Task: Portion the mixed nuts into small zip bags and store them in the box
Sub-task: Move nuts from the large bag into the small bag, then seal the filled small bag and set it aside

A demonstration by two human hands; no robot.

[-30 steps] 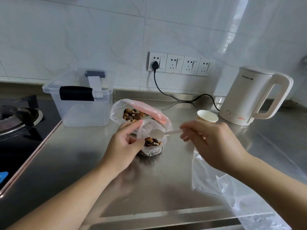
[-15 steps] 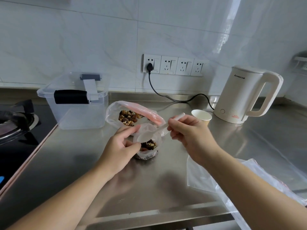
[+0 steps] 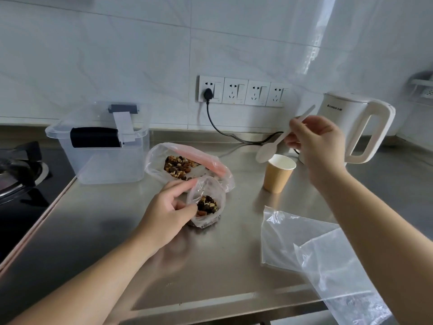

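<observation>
Beyond the left hand (image 3: 164, 214) stands the clear lidded plastic storage box (image 3: 103, 146), and between the two lies the large clear bag with a pink zip strip (image 3: 189, 165), mixed nuts (image 3: 179, 166) heaped inside. The left hand pinches the mouth of the small clear zip bag (image 3: 206, 205), which sits upright on the steel counter just right of its fingers with a dark clump of nuts at its bottom. The right hand (image 3: 316, 146) grips the white plastic spoon (image 3: 267, 153), bowl empty, just above the tan paper cup (image 3: 277, 172). To portion well, keep the small bag's mouth propped wide and upright, and bring level scoops low over it before tipping.
</observation>
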